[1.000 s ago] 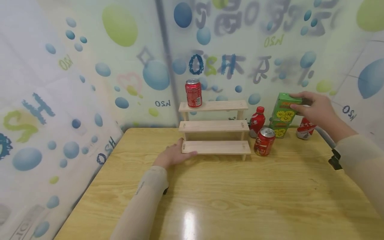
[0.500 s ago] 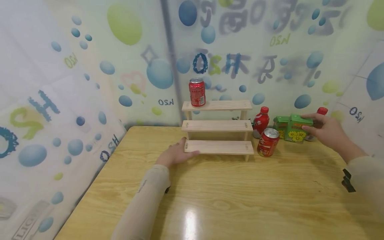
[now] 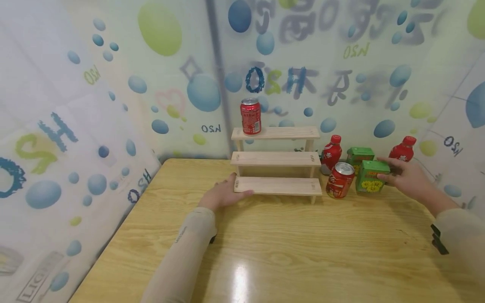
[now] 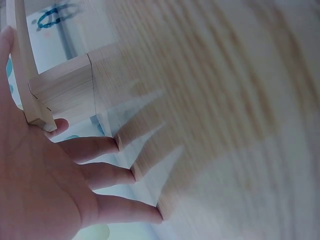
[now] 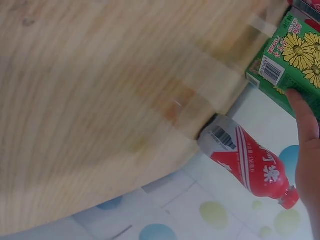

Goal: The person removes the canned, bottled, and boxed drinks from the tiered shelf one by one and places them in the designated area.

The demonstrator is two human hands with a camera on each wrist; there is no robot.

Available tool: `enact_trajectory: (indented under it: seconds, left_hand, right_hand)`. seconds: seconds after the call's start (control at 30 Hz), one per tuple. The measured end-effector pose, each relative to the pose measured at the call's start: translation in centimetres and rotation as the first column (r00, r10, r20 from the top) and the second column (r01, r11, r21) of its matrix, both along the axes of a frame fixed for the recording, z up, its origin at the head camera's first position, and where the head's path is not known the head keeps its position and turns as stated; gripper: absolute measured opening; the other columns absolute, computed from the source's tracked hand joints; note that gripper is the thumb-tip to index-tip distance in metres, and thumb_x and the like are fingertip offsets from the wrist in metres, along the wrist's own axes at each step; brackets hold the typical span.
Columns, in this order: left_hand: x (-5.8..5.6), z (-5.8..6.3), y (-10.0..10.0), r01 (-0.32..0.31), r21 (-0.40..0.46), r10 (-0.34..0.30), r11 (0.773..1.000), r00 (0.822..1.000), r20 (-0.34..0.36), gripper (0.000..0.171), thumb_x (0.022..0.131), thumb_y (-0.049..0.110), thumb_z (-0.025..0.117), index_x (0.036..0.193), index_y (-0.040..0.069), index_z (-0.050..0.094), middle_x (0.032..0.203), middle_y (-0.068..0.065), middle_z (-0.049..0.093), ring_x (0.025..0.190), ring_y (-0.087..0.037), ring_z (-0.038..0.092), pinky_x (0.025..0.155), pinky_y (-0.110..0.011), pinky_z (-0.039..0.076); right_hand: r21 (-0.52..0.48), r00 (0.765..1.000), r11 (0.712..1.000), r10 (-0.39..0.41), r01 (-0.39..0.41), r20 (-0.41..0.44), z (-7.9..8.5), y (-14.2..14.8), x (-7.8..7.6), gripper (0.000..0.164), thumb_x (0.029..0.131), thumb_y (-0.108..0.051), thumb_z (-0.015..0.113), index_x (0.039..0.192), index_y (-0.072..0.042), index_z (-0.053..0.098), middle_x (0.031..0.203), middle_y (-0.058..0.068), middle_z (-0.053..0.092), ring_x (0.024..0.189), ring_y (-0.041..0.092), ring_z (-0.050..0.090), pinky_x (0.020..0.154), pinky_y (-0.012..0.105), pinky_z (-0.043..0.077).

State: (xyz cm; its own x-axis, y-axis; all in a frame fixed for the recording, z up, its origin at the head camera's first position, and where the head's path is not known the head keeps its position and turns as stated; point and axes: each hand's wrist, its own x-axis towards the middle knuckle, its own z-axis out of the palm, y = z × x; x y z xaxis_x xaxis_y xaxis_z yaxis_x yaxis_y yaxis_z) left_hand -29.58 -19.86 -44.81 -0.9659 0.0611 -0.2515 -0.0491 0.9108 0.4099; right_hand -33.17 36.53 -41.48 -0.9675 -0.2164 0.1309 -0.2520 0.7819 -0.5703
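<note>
A small three-tier wooden shelf (image 3: 278, 185) stands at the back of the table. My left hand (image 3: 221, 194) holds the left end of its lowest board, thumb along the front edge; in the left wrist view the other fingers (image 4: 112, 175) reach straight down to the tabletop. My right hand (image 3: 411, 179) pinches a green drink carton with yellow flowers (image 3: 371, 179) by its right side. A second green carton (image 3: 360, 153) stands just behind it. To its left is a red cola can (image 3: 340, 181). In the right wrist view a finger lies against the green carton (image 5: 295, 55).
Another red can (image 3: 251, 117) sits on the top tier's left end. One red-labelled bottle (image 3: 331, 155) stands right of the shelf, another (image 3: 403, 149) behind my right hand. A patterned curtain wall (image 3: 170, 92) borders the wooden table (image 3: 288, 252).
My right hand has brought the green carton down from on top of the other one and forward, in front of it. The left hand stays on the shelf. The view shifted slightly.
</note>
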Motion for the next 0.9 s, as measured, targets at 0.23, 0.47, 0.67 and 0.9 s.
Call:
enact_trajectory:
  seconds: [0.23,0.47,0.67,0.9]
  left_hand:
    - [0.1,0.2,0.1,-0.009,-0.013,0.009,1.0,1.0,0.004,0.131,0.077,0.102,0.049,0.173,0.021,0.01,0.174,-0.018,0.033,0.158,-0.057,0.029,0.126,-0.072,0.029]
    - [0.0,0.1,-0.1,-0.003,-0.001,0.003,1.0,1.0,0.007,0.134,0.076,0.103,0.048,0.173,0.02,0.009,0.174,-0.02,0.033,0.158,-0.057,0.028,0.127,-0.071,0.029]
    - [-0.2,-0.1,-0.3,-0.008,0.003,0.008,1.0,1.0,0.002,0.135,0.074,0.105,0.047,0.173,0.022,0.008,0.174,-0.017,0.034,0.158,-0.055,0.03,0.127,-0.071,0.029]
    - [-0.1,-0.2,-0.1,0.001,0.008,-0.001,1.0,1.0,0.009,0.135,0.074,0.104,0.048,0.173,0.022,0.007,0.174,-0.017,0.032,0.159,-0.054,0.029,0.128,-0.071,0.027]
  right_hand:
    - [0.002,0.999,1.0,0.016,-0.016,0.052,-1.1,0.0,0.2,0.065,0.105,-0.027,0.07,0.157,0.003,0.046,0.14,0.042,0.057,0.119,0.06,0.064,0.072,0.014,0.052]
    - [0.044,0.995,0.997,0.064,-0.068,0.073,-1.4,0.1,0.1,0.063,0.107,-0.025,0.067,0.158,0.003,0.043,0.153,0.043,0.044,0.129,0.068,0.054,0.095,0.057,0.06]
    - [0.099,0.995,0.993,0.052,-0.061,0.086,-0.5,0.0,0.1,0.065,0.106,-0.028,0.068,0.158,0.003,0.043,0.148,0.043,0.049,0.127,0.066,0.056,0.104,0.076,0.047]
    - [0.1,0.994,0.992,0.062,-0.071,0.089,-0.4,0.1,0.4,0.064,0.107,-0.025,0.066,0.158,0.004,0.042,0.148,0.044,0.049,0.128,0.065,0.057,0.105,0.073,0.05]
